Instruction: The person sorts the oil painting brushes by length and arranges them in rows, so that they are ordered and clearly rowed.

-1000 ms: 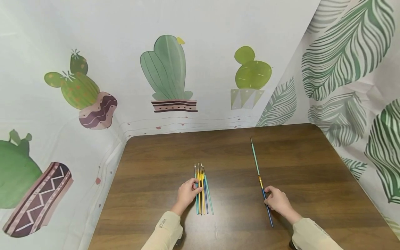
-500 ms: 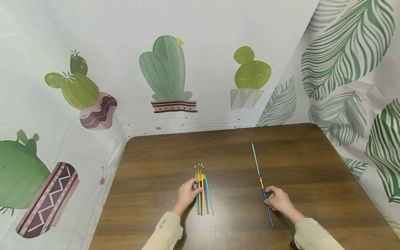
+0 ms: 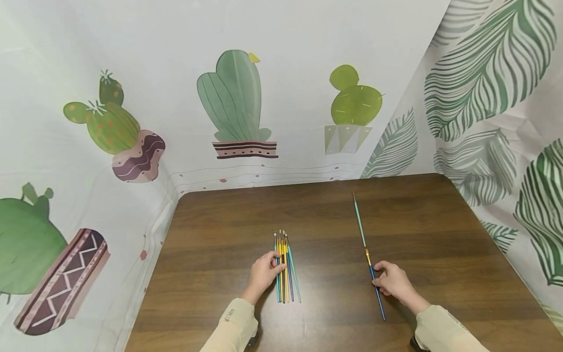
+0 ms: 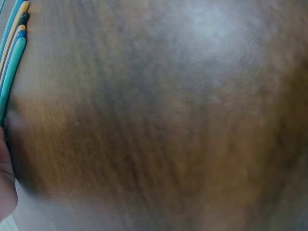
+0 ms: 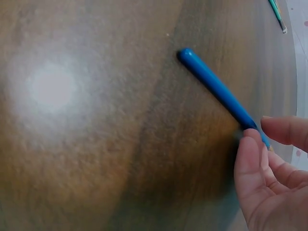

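Note:
Several thin paintbrushes lie side by side in a slightly fanned row, bristles pointing away; their handles are teal, yellow, blue and black. My left hand grips the row from its left side, fingers and thumb curled over the handles and hiding parts of them. The teal handle ends show at the edge of the left wrist view. To the right, my right hand pinches a blue paintbrush by its handle. Beyond its bristles, nearly in line, lies a mint-green paintbrush.
Everything lies on a brown wood-grain table with rounded far corners. Behind it hangs white cloth printed with cacti, and leaf-patterned cloth hangs at the right.
The blue paintbrush and my right hand have shifted very slightly toward me. My left hand and the row of paintbrushes look the same.

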Available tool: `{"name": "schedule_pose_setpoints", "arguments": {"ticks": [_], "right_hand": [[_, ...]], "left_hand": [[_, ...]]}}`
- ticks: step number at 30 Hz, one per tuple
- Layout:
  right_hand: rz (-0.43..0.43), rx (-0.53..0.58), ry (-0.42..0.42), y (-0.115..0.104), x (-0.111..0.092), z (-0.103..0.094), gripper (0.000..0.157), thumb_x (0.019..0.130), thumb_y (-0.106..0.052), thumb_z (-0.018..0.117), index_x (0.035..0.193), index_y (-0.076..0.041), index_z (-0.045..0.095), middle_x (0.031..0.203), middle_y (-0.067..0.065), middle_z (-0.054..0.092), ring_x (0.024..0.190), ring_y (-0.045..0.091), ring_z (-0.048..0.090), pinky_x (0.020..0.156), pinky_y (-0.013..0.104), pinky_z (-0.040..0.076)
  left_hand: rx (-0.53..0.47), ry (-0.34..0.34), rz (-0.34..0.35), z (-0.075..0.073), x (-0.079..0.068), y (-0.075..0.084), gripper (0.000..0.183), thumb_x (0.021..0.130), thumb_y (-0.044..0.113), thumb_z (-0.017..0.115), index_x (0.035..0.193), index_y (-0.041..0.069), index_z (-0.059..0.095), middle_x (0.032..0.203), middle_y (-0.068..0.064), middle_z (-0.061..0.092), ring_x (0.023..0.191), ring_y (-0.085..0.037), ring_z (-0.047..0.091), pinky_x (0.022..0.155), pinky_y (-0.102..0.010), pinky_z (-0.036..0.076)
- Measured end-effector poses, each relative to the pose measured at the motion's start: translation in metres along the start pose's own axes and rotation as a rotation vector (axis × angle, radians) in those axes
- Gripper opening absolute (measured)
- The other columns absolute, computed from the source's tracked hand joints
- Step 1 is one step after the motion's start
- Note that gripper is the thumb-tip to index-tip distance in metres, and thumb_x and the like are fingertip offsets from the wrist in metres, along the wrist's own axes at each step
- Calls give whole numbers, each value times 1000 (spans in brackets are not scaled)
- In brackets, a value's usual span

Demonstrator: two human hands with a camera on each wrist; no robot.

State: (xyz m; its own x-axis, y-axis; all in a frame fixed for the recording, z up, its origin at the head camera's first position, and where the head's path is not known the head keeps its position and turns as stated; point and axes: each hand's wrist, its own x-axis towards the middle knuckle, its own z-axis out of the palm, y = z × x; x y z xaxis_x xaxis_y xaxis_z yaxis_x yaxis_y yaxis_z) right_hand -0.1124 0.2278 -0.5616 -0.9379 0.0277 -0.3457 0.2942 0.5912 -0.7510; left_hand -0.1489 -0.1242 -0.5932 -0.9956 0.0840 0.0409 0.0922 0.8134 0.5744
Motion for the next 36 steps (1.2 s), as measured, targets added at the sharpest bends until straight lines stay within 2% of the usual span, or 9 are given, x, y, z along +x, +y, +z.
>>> {"name": "schedule_pose_setpoints", "arguments": {"ticks": [5, 10, 14, 17, 20, 24, 30, 36], "right_hand": [[-36, 15, 18, -12, 5, 0, 32, 71, 0, 64, 101, 3, 53, 56, 2, 51, 45, 13, 49, 41, 25, 43], [-110, 128, -15, -36, 12, 9, 33, 73, 0, 62, 104, 5, 52, 63, 4, 54, 49, 11, 51, 44, 25, 46], [-115, 292, -97, -59, 20, 25, 37, 76, 1, 61, 109, 8, 47, 68, 4, 55, 53, 12, 54, 46, 24, 47], [-88, 432, -180, -75, 24, 42, 41, 76, 1, 61, 112, 9, 44, 70, 2, 55, 56, 12, 56, 47, 23, 47], [-64, 514, -256, -87, 27, 61, 43, 77, 0, 60, 115, 10, 43, 72, 1, 56, 58, 13, 59, 49, 23, 47], [-44, 517, -308, -100, 30, 85, 41, 77, 0, 61, 113, 8, 44, 75, 4, 57, 59, 14, 60, 49, 24, 48], [-23, 460, -336, -110, 35, 117, 35, 75, 0, 61, 107, 7, 48, 74, 7, 58, 57, 13, 59, 48, 26, 48], [-44, 371, -303, -113, 37, 140, 30, 72, 1, 63, 99, 5, 50, 65, 5, 56, 50, 12, 54, 43, 26, 46]], "left_hand": [[1, 11, 10, 1, 0, -1, 30, 73, 37, 68, 94, 17, 60, 64, 11, 46, 54, -4, 38, 53, -19, 31], [6, 7, 8, 2, 1, -2, 30, 74, 38, 68, 94, 17, 60, 64, 11, 45, 54, -4, 38, 53, -19, 31], [3, 1, 1, 1, 1, -2, 30, 74, 38, 67, 94, 17, 60, 64, 11, 45, 54, -4, 38, 53, -19, 30], [-5, 3, 7, 1, 1, -2, 30, 73, 38, 68, 94, 17, 60, 64, 11, 45, 54, -4, 38, 53, -20, 31], [-10, -1, 3, 1, 1, -2, 31, 73, 39, 68, 94, 17, 60, 63, 11, 45, 54, -4, 38, 53, -19, 31], [-13, -5, -1, 1, 2, -2, 30, 73, 39, 68, 94, 17, 60, 63, 12, 45, 53, -4, 38, 53, -19, 31], [-30, 2, -2, 0, 1, 0, 30, 73, 36, 69, 93, 17, 60, 63, 11, 45, 53, -4, 39, 54, -20, 32], [-28, 6, 3, -2, 1, 0, 30, 73, 35, 69, 94, 16, 60, 63, 11, 46, 54, -3, 39, 55, -19, 32]]}}
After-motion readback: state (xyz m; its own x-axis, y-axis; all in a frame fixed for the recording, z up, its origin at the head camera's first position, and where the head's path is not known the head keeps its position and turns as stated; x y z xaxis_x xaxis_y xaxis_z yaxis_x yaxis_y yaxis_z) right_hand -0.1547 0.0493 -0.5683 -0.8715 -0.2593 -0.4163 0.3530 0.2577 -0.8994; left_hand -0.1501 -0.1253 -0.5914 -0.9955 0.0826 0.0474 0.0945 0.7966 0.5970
